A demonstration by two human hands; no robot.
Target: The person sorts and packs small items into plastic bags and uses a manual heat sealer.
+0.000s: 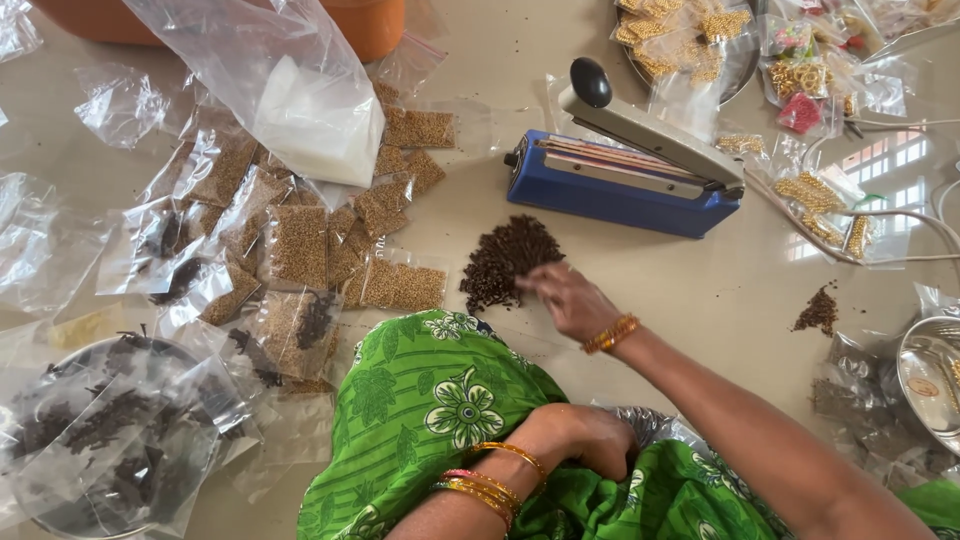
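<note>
A heap of dark brown cloves (505,258) lies on the pale floor in front of my knees. My right hand (568,302), with an orange bangle at the wrist, reaches to the heap's near right edge. Its fingertips are drawn together on the cloves and are blurred. My left hand (580,438), with gold and red bangles, rests curled in my lap on the green flowered cloth (430,400). It is closed against a crinkled clear plastic pouch (655,425). A blue heat sealer (620,190) with its grey arm raised stands just beyond the heap.
Several sealed packets of tan seeds (300,245) are spread to the left, under a large bag of white powder (315,125). A steel plate of clove packets (110,430) sits at bottom left and a steel bowl (930,375) at right. A small clove pile (820,310) and a white cord (900,215) lie right.
</note>
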